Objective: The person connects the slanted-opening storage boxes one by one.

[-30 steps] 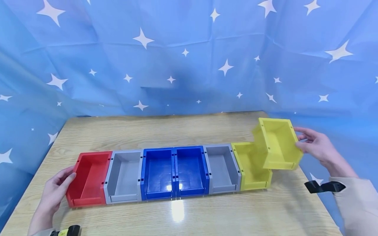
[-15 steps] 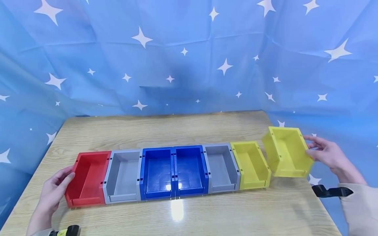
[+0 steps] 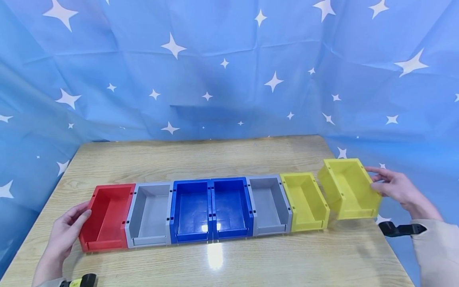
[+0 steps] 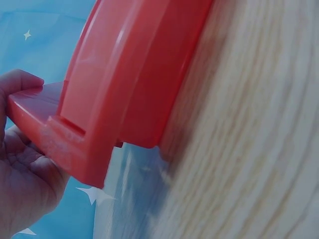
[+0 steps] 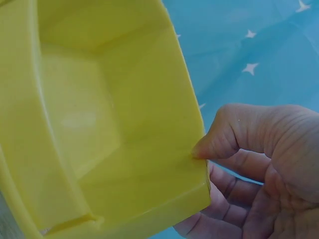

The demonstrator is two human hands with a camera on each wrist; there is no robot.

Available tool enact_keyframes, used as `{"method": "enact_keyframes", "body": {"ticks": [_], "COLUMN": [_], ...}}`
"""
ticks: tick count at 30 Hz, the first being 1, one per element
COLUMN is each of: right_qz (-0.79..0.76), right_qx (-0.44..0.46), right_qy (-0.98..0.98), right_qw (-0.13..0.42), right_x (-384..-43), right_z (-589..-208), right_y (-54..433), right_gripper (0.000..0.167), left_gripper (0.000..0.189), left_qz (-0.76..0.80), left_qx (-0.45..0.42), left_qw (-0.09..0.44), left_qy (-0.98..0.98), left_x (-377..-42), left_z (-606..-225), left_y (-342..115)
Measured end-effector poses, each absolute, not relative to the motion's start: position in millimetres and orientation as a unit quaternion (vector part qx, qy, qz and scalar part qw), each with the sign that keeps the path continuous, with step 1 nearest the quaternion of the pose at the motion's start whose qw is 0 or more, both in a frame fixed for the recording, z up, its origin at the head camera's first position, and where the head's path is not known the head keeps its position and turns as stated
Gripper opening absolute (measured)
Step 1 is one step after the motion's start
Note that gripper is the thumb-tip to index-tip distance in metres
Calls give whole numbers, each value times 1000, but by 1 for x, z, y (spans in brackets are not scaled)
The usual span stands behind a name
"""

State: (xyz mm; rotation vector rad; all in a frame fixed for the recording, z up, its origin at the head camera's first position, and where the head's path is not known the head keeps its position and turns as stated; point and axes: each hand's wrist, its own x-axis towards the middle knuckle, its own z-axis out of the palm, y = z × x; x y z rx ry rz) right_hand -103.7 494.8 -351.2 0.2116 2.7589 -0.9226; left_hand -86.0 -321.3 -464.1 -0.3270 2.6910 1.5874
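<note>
At the left end of a row of bins, my left hand (image 3: 66, 233) holds the side wall of a red storage bin (image 3: 109, 215), thumb at the rim and fingers outside. The left wrist view shows that red bin (image 4: 119, 74) from its front, close over the wood. My right hand (image 3: 398, 187) pinches the right wall of a yellow storage bin (image 3: 353, 185), slightly tilted, just right of the row. In the right wrist view, the thumb lies on the inside of this yellow bin (image 5: 144, 99) and the fingers go behind its wall. A second yellow bin (image 3: 305, 199) ends the row.
Between the red and yellow ends stand a grey bin (image 3: 154, 211), two blue bins (image 3: 193, 207) and another grey bin (image 3: 267, 203), side by side. They rest on a wooden table (image 3: 201, 155). A blue star-patterned cloth (image 3: 229, 87) hangs behind it.
My right hand has carried the yellow bin rightward and down, from overlapping the row's yellow bin to beside it, lastly a little lower and left. The left hand keeps its hold.
</note>
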Motion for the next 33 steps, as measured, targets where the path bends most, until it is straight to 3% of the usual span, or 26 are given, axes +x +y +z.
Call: {"method": "enact_keyframes", "body": {"ticks": [33], "right_qz": [-329], "right_qx": [54], "right_qy": [935], "right_qw": [121], "right_x": [-105], "right_z": [-366], "right_y": [494], "right_gripper": [61], "left_gripper": [54], "left_qz": [499], "left_qx": [-104], "left_qw": [-4], "left_qy": [860], "left_x": [-88], "left_z": [-465], "left_y": [-321]}}
